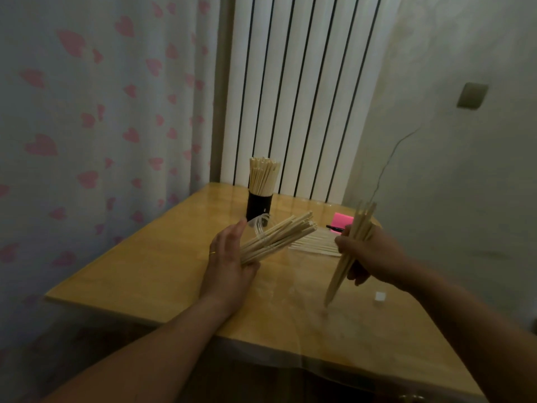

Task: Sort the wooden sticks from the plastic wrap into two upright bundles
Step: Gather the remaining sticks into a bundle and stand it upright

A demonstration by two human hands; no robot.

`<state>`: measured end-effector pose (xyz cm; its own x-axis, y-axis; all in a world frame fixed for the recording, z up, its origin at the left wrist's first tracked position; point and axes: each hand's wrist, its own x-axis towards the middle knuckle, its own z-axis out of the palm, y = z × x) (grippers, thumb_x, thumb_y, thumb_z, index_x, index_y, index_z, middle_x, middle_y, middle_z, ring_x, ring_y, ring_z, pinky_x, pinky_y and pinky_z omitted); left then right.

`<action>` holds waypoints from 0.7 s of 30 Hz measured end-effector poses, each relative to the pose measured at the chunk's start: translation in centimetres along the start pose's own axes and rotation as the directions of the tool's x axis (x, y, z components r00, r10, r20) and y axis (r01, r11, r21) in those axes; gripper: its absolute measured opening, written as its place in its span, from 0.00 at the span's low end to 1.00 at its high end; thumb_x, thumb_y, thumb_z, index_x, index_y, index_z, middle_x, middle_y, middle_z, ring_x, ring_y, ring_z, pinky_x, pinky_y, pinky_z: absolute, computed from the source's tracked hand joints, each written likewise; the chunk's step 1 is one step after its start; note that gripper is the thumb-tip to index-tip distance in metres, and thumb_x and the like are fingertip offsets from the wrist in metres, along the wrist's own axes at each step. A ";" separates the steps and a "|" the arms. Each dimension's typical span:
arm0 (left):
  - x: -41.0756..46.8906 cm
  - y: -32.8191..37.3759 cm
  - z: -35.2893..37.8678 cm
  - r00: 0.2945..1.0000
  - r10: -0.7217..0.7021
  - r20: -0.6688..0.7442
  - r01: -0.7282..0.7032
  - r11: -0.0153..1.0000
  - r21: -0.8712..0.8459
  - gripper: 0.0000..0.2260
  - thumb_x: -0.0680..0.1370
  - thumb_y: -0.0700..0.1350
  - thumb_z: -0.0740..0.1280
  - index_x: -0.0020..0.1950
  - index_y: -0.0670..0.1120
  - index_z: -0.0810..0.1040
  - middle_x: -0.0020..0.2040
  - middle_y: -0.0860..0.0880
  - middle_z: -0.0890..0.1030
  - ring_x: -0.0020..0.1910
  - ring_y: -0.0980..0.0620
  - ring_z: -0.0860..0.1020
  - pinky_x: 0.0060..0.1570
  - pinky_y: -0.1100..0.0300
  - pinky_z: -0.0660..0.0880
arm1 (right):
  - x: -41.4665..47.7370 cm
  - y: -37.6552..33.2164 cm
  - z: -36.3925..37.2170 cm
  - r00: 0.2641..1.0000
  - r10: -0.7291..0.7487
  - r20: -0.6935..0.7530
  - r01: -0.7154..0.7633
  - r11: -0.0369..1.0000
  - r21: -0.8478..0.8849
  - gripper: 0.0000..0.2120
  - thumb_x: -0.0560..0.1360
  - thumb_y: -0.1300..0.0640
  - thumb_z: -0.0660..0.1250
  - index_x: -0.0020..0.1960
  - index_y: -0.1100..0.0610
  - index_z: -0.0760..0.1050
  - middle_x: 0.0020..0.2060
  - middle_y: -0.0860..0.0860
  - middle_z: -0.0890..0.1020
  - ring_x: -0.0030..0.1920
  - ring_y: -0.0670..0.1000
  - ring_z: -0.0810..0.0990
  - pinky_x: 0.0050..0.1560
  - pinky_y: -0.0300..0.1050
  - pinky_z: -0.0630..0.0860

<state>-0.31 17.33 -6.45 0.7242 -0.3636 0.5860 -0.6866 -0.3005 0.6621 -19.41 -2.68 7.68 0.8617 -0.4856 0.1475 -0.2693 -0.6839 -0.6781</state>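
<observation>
The stick bundle (279,237) is being held clear of the desk (145,274), slanting up and to the right. The left grip (229,263) is clamped on its near end, fingers lying almost straight behind it, apparently so that the ends stay level. The clear plastic wrap (258,225) is sitting loose beside the bundle, near the fingertips.

The right grip (374,257) is closed around a smaller stick bunch (338,277), which is standing steeply with its lower tips at the desk; this is probably squaring the ends.

Loose sticks (316,242) are lying flat between the two grips, not yet sorted.

At the far edge, upright sticks (263,174) are standing in a black cup (259,205), which is keeping them vertical. A pink note pad (344,221) and a pen (335,227) are lying behind the loose sticks.
</observation>
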 end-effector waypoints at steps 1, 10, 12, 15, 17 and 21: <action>0.0 0.0 0.0 1.000 0.001 -0.003 -0.001 1.000 -0.001 0.45 0.77 0.45 0.77 0.84 0.63 0.52 0.82 0.55 0.58 0.79 0.51 0.57 0.73 0.54 0.62 | -0.1 -0.7 -0.8 1.000 -0.025 -0.015 0.026 0.998 0.049 0.12 0.85 0.54 0.65 0.50 0.63 0.78 0.36 0.60 0.86 0.35 0.59 0.87 0.35 0.51 0.85; 0.0 0.0 -0.1 1.000 0.004 0.005 -0.003 1.000 -0.023 0.45 0.78 0.44 0.76 0.84 0.63 0.52 0.81 0.56 0.57 0.79 0.51 0.56 0.73 0.53 0.65 | 1.0 -7.4 -3.1 0.973 -0.102 -0.206 0.216 0.706 0.674 0.11 0.85 0.56 0.63 0.51 0.63 0.76 0.36 0.58 0.83 0.35 0.56 0.85 0.34 0.46 0.83; 0.0 0.0 -0.1 1.000 0.004 -0.001 -0.004 1.000 -0.025 0.45 0.77 0.44 0.76 0.84 0.63 0.52 0.81 0.55 0.57 0.79 0.53 0.57 0.72 0.56 0.63 | 2.2 -7.5 -1.7 0.959 -0.078 -0.272 0.237 0.745 0.623 0.11 0.85 0.55 0.64 0.51 0.64 0.76 0.38 0.60 0.85 0.36 0.58 0.86 0.37 0.48 0.85; 0.0 -0.1 -0.1 1.000 0.006 -0.004 -0.006 1.000 -0.023 0.45 0.77 0.45 0.77 0.84 0.64 0.53 0.81 0.55 0.57 0.79 0.53 0.56 0.71 0.57 0.62 | 4.1 -6.7 0.6 0.948 -0.089 -0.306 0.221 0.874 0.432 0.12 0.85 0.55 0.66 0.50 0.63 0.78 0.39 0.60 0.86 0.37 0.59 0.87 0.37 0.48 0.85; 0.0 -0.1 -0.1 1.000 0.025 0.003 -0.025 1.000 -0.015 0.44 0.77 0.44 0.76 0.84 0.64 0.53 0.81 0.56 0.57 0.79 0.53 0.56 0.72 0.56 0.64 | 5.2 -5.9 1.9 0.946 -0.086 -0.312 0.190 0.928 0.320 0.13 0.83 0.52 0.67 0.48 0.61 0.80 0.39 0.57 0.85 0.37 0.57 0.84 0.37 0.46 0.82; 0.0 -0.2 0.0 0.999 0.046 0.010 -0.046 0.999 0.006 0.44 0.77 0.44 0.76 0.84 0.63 0.53 0.80 0.57 0.57 0.79 0.53 0.56 0.76 0.52 0.65 | 6.2 -5.2 3.6 0.959 -0.011 -0.283 0.107 0.939 0.328 0.13 0.81 0.50 0.68 0.46 0.59 0.83 0.40 0.54 0.83 0.42 0.52 0.81 0.43 0.48 0.76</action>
<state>-0.22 17.43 -6.57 0.6909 -0.3860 0.6113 -0.7198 -0.2885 0.6314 -11.17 -0.17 9.54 0.7075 -0.6126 0.3524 -0.0196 -0.5155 -0.8567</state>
